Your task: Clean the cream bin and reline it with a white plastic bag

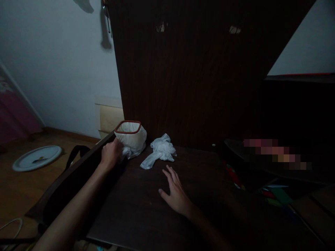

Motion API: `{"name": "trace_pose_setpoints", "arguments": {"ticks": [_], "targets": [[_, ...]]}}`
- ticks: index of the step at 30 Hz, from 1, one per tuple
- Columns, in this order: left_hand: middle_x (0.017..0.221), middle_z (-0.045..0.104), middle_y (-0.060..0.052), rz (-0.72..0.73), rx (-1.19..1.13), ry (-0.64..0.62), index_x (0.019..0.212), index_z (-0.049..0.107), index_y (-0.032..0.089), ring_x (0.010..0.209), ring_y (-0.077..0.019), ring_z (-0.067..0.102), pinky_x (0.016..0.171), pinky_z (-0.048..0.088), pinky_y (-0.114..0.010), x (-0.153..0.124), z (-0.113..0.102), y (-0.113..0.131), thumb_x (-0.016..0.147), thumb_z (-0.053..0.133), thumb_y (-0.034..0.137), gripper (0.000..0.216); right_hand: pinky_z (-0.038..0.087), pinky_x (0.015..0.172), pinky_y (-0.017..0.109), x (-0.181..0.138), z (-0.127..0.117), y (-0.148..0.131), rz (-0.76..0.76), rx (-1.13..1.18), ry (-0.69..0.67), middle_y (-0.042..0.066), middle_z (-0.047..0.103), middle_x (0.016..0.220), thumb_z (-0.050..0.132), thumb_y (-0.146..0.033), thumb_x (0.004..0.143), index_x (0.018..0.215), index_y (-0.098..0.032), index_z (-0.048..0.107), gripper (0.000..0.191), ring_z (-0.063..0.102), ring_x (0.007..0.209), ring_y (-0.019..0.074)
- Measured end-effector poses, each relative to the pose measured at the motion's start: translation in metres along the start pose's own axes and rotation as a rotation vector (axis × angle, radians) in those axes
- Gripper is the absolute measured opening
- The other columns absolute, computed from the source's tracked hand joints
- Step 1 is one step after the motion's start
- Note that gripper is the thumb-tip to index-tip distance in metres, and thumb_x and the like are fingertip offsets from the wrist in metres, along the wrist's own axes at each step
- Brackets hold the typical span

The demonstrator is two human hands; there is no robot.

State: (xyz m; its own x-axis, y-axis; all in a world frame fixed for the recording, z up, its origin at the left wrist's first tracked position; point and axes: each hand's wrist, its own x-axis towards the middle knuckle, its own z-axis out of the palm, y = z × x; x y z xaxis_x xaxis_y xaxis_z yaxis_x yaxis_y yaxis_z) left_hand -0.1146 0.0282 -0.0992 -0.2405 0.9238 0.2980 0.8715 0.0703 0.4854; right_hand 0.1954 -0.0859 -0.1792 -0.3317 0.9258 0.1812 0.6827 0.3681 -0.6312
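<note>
Head camera shows us our left hand (112, 152) at the near left side of a bin (128, 132) with a brown rim, its fingers curled in and, as far as we can judge, clamped on the bin bag (138, 142); our fingertips are hidden. The bin stands just ahead and to the right of that hand, and the bag spreads around its outside below the rim, bunched up beside our knuckles. Our right hand (176, 195) has its fingers spread apart and holds nothing; we cannot tell whether it touches the dark board (136, 198) below it. Just beyond its fingertips lies a crumpled loose bag (162, 149), white and apart from the bin. Farther ahead of both hands rises a dark panel (188, 76), and well to the left of our left hand a white dish (16, 166) lies on the floor (15, 190). We judge the step in hand to be handling the bag around the bin; the next move calls for a steady left grip, and any reach for the loose bag calls for only a short stretch forward from our right fingers
</note>
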Motion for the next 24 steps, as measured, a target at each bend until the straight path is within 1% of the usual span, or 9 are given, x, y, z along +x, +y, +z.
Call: {"name": "trace_pose_setpoints", "arguments": {"ticks": [3, 4, 6, 9, 12, 15, 17, 21, 24], "targets": [[0.114, 0.072, -0.024, 0.017, 0.192, 0.059, 0.137, 0.052, 0.012, 0.103, -0.0400, 0.071, 0.086, 0.053, -0.046, -0.026, -0.008, 0.012, 0.095, 0.044, 0.028, 0.045, 0.023, 0.124, 0.056, 0.002, 0.003, 0.006, -0.020, 0.026, 0.045, 0.013, 0.021, 0.166, 0.062, -0.023, 0.084, 0.151, -0.023, 0.037, 0.072, 0.019, 0.155, 0.0309], [0.118, 0.070, -0.023, 0.039, 0.268, 0.071, 0.138, 0.050, 0.013, 0.101, -0.0380, 0.072, 0.083, 0.054, -0.044, -0.034, -0.010, 0.016, 0.098, 0.040, 0.029, 0.045, 0.023, 0.124, 0.056, 0.005, 0.004, 0.007, -0.024, 0.035, 0.065, 0.012, 0.021, 0.166, 0.062, -0.023, 0.084, 0.151, -0.024, 0.037, 0.071, 0.020, 0.155, 0.0309], [0.119, 0.070, -0.023, 0.067, 0.353, 0.014, 0.127, 0.058, 0.013, 0.098, -0.0378, 0.073, 0.079, 0.055, -0.043, -0.046, -0.013, 0.023, 0.101, 0.035, 0.035, 0.041, 0.022, 0.125, 0.055, 0.014, 0.005, 0.012, -0.021, 0.044, 0.113, 0.013, 0.021, 0.166, 0.062, -0.025, 0.085, 0.150, -0.023, 0.037, 0.070, 0.019, 0.155, 0.0315], [0.112, 0.072, -0.023, 0.102, 0.407, -0.155, 0.110, 0.067, 0.012, 0.099, -0.0430, 0.072, 0.078, 0.056, -0.048, -0.055, -0.011, 0.024, 0.100, 0.035, 0.045, 0.047, 0.021, 0.124, 0.055, 0.037, 0.007, 0.019, 0.020, 0.041, 0.196, 0.016, 0.018, 0.166, 0.062, -0.029, 0.087, 0.151, -0.019, 0.035, 0.071, 0.017, 0.155, 0.0340], [0.107, 0.074, -0.024, 0.127, 0.422, -0.251, 0.103, 0.071, 0.011, 0.101, -0.0439, 0.072, 0.080, 0.057, -0.049, -0.053, -0.005, 0.014, 0.099, 0.039, 0.043, 0.046, 0.020, 0.123, 0.058, 0.070, 0.014, 0.025, 0.084, 0.017, 0.265, 0.018, 0.013, 0.167, 0.064, -0.035, 0.086, 0.153, -0.018, 0.032, 0.076, 0.014, 0.155, 0.0375], [0.099, 0.075, -0.025, 0.106, 0.434, -0.294, 0.093, 0.073, 0.009, 0.098, -0.0416, 0.074, 0.080, 0.057, -0.046, -0.045, 0.003, 0.001, 0.098, 0.038, 0.027, 0.040, 0.020, 0.124, 0.057, 0.102, 0.025, 0.027, 0.148, -0.034, 0.303, 0.019, 0.014, 0.167, 0.062, -0.036, 0.087, 0.154, -0.014, 0.030, 0.078, 0.012, 0.156, 0.0373], [0.097, 0.076, -0.024, 0.097, 0.429, -0.309, 0.094, 0.072, 0.009, 0.096, -0.0388, 0.075, 0.079, 0.057, -0.043, -0.039, 0.009, -0.007, 0.096, 0.036, 0.016, 0.037, 0.022, 0.124, 0.055, 0.121, 0.034, 0.025, 0.154, -0.053, 0.291, 0.022, 0.022, 0.165, 0.061, -0.035, 0.088, 0.153, -0.010, 0.033, 0.075, 0.015, 0.155, 0.0368], [0.111, 0.075, -0.019, 0.137, 0.362, -0.283, 0.110, 0.066, 0.011, 0.102, -0.0308, 0.075, 0.084, 0.056, -0.036, -0.030, 0.021, -0.019, 0.097, 0.038, 0.012, 0.031, 0.025, 0.123, 0.051, 0.145, 0.047, 0.013, 0.080, -0.089, 0.214, 0.018, 0.038, 0.160, 0.059, -0.032, 0.089, 0.150, -0.011, 0.043, 0.067, 0.024, 0.153, 0.0322], [0.117, 0.074, -0.014, 0.188, 0.295, -0.250, 0.108, 0.064, 0.015, 0.107, -0.0255, 0.073, 0.088, 0.054, -0.030, -0.028, 0.027, -0.028, 0.096, 0.046, 0.014, 0.022, 0.022, 0.124, 0.050, 0.150, 0.051, 0.005, -0.004, -0.123, 0.154, 0.013, 0.044, 0.158, 0.059, -0.031, 0.089, 0.148, -0.015, 0.048, 0.062, 0.025, 0.153, 0.0308]]}}
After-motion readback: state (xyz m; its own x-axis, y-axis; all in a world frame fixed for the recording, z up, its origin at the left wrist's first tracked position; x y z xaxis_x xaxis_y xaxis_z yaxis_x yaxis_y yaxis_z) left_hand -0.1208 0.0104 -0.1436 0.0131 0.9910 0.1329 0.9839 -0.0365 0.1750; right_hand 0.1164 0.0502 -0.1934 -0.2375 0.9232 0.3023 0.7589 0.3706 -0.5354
